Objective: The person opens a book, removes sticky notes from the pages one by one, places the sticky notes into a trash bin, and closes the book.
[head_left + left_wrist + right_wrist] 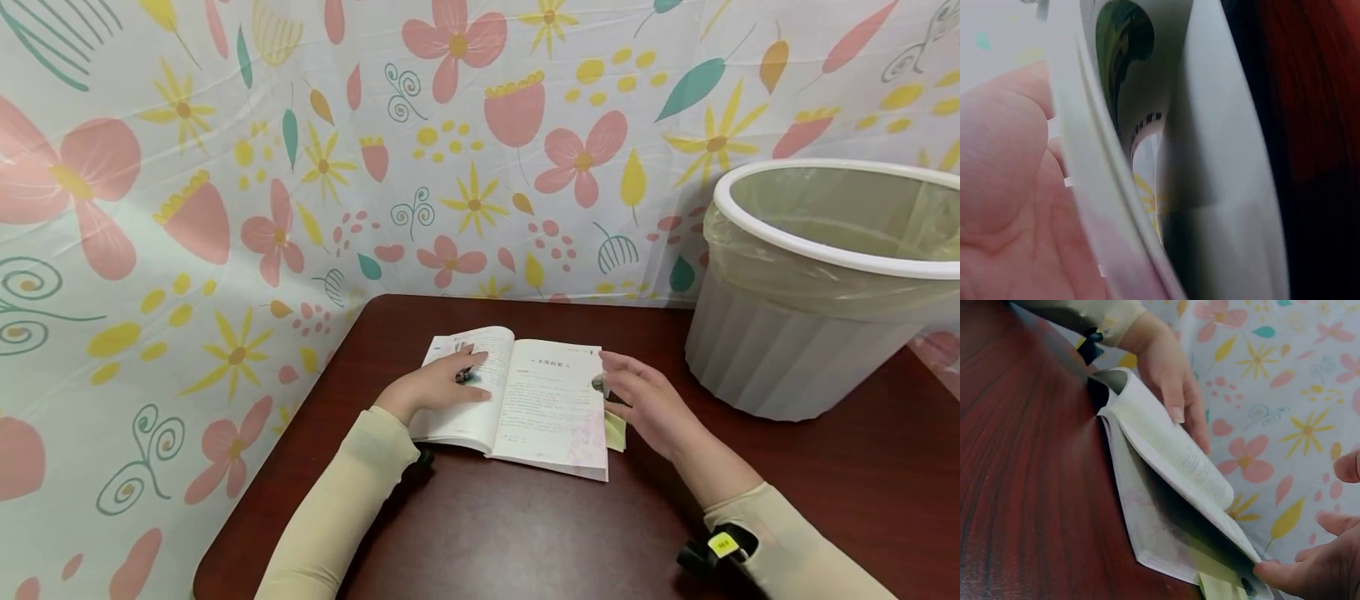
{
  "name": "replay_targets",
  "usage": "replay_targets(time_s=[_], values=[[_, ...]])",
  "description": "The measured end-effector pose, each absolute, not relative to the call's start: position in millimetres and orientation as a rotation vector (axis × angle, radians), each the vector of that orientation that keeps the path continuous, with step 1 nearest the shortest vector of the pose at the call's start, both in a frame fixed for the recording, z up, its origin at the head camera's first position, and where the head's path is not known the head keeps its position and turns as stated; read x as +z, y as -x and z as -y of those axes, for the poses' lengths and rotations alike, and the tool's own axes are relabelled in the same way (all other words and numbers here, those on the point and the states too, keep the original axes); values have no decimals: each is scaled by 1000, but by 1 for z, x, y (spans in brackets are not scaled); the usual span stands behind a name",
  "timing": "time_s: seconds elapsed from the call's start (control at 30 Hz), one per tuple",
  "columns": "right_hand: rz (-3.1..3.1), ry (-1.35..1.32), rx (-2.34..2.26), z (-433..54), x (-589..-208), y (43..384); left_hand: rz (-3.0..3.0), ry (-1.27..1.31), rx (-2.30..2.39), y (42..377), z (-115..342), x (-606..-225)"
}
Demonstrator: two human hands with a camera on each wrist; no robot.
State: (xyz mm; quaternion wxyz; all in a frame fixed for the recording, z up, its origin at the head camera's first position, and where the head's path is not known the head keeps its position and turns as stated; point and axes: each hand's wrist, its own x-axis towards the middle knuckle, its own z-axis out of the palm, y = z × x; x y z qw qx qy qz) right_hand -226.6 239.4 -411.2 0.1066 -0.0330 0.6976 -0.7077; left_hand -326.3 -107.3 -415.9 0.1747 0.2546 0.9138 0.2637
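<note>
head: opened book [555, 408] on surface [517, 533]; left hand [435, 389] rests on its left page, fingers spread; right hand [652, 414] at right edge, fingers apart, gripping nothing | left wrist: palm [997, 175] beside pages | right wrist: right fingertip touches book's edge

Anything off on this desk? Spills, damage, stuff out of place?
Mainly the lined bin: it stands on the tabletop, where a floor spot would seem more usual. Also, a yellowish slip sticks out past the right edge of the open book. No spill or damage visible.
</note>
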Motion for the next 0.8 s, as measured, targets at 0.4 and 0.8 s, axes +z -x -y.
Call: replay_targets(time_s=[0.4, 0.8], values=[[-1918, -39, -2247, -244, -404, 228, -2572, -696, 792, 334, 121, -423], [-1814, -46, -2280, -233, -396, 227, -2568, -632, 727, 330, 129, -420]])
